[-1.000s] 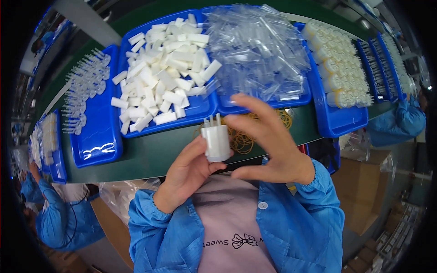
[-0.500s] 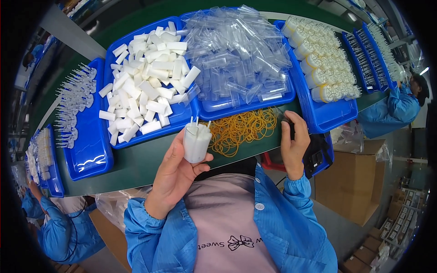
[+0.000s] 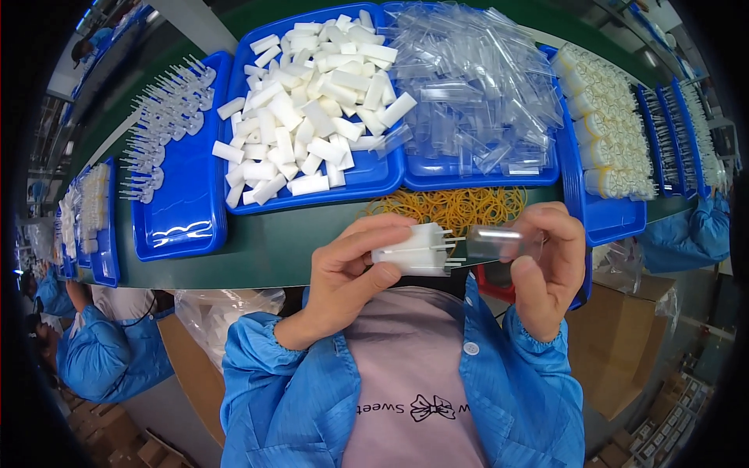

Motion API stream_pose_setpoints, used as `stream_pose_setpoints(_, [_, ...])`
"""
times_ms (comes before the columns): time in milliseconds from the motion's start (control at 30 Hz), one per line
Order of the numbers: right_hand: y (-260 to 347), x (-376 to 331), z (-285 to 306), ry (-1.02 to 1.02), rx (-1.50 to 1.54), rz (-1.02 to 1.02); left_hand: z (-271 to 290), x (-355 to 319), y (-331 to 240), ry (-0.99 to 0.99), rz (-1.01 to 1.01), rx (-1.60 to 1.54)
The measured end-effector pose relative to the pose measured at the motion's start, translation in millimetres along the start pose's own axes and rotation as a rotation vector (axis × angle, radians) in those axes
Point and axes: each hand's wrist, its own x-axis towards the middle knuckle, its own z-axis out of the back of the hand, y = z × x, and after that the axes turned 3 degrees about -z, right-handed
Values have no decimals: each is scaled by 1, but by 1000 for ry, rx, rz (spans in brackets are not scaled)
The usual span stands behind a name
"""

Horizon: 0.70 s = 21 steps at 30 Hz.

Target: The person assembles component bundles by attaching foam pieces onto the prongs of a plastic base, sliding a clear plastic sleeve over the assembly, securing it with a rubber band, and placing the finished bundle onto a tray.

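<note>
My left hand (image 3: 343, 261) grips a bundle of white blocks (image 3: 417, 249), lying sideways with several thin white pins sticking out of its right end. My right hand (image 3: 555, 253) pinches a transparent plastic sleeve (image 3: 493, 242) between thumb and fingers. The sleeve faces the pins with a small gap between them. Just beyond both hands lies a pile of yellow-brown rubber bands (image 3: 484, 204) on the green table (image 3: 257, 253). White blocks (image 3: 312, 117) fill a blue tray behind my left hand, and loose transparent plastic pieces (image 3: 476, 93) are heaped in another beside it.
At the left, a blue tray (image 3: 183, 226) holds small transparent parts with pins (image 3: 168, 109). A blue tray (image 3: 616, 222) at the right carries rows of banded white bundles (image 3: 608, 125). Cardboard boxes (image 3: 624, 343) stand below the table. Other people in blue sit at both sides.
My left hand has turned the white bundle from upright to sideways, pins pointing right. My right hand has come in toward it with the transparent sleeve. The whole view has shifted.
</note>
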Motion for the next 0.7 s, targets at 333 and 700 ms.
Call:
stream_pose_setpoints(333, [1,2,-5,72,25,-14,2,-3,-7,-17,-64,72])
stream_pose_setpoints(700, [13,1,-10,145,-146,-98,-2,-3,-10,-53,-163,322])
